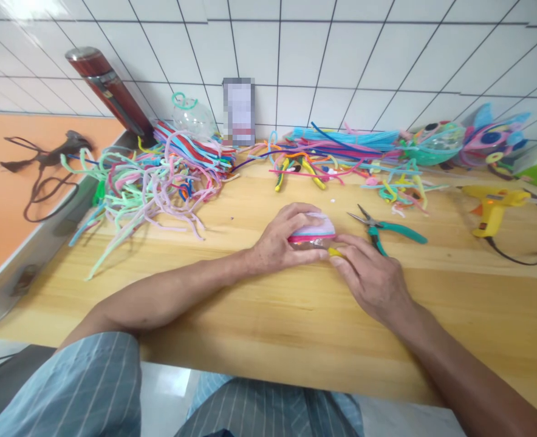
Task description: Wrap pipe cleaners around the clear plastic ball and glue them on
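My left hand is wrapped round a clear plastic ball. Rows of lavender, light blue and pink pipe cleaner cover its upper part. At the ball's right side, my right hand pinches a short yellow pipe cleaner between thumb and fingers. The yellow end touches or nearly touches the ball; the fingers hide the rest of it. Just beyond my right hand lie green-handled pliers with their jaws apart.
Bent pipe cleaners heap at the left, with more bundles along the wall. Yellow-handled pliers lie among them. A phone leans on the tiles. At the right are decorated clear balls and a corded yellow glue gun.
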`<act>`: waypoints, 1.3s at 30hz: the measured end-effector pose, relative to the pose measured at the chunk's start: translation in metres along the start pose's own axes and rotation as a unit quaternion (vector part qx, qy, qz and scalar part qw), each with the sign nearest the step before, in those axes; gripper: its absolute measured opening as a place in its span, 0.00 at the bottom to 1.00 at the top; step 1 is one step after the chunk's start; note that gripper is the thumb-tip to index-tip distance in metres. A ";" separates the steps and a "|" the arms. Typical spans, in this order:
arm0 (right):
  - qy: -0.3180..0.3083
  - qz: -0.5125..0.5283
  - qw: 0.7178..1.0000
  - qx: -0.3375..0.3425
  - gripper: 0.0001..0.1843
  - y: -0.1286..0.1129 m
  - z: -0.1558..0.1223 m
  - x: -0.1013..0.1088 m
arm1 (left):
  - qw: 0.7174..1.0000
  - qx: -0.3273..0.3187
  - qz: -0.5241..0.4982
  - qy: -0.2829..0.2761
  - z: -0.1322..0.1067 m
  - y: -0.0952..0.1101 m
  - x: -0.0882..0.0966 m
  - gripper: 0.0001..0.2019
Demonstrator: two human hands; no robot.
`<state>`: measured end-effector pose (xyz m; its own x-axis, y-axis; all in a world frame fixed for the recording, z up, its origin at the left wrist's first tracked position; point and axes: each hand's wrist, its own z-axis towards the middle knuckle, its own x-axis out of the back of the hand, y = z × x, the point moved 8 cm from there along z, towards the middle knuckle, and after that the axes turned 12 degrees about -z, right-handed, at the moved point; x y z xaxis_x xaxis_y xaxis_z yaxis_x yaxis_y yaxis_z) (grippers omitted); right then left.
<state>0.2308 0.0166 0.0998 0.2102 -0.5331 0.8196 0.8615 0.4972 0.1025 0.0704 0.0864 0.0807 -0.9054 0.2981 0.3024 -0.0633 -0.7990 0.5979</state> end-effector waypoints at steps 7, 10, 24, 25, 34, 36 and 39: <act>0.012 0.004 1.000 -0.003 0.11 0.000 0.001 0.001 | 1.000 -0.002 0.010 0.011 0.001 0.002 0.000 0.27; 0.012 0.005 1.000 -0.004 0.10 0.000 0.001 0.001 | 1.000 -0.005 0.008 0.016 0.001 0.003 0.001 0.26; -0.017 0.032 0.999 0.013 0.11 0.009 -0.002 -0.004 | 1.000 -0.010 -0.011 -0.003 0.006 0.000 0.003 0.30; -0.020 0.033 0.999 0.013 0.11 0.010 -0.003 -0.005 | 1.000 -0.008 -0.015 -0.007 0.006 -0.001 0.003 0.31; -0.023 0.045 0.999 -0.005 0.09 0.011 -0.003 -0.008 | 0.999 0.013 -0.029 -0.014 0.007 0.000 0.002 0.26; -0.014 0.039 0.999 -0.004 0.09 0.010 -0.002 -0.006 | 0.999 0.018 -0.024 -0.013 0.007 0.000 0.002 0.25; -0.008 0.034 0.999 -0.002 0.09 0.009 0.000 -0.006 | 1.000 0.021 -0.014 -0.006 0.006 0.000 0.003 0.25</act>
<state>0.2370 0.0238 0.0959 0.2609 -0.4863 0.8339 0.8469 0.5299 0.0440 0.0704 0.0903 0.0854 -0.8986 0.3262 0.2934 -0.0708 -0.7677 0.6369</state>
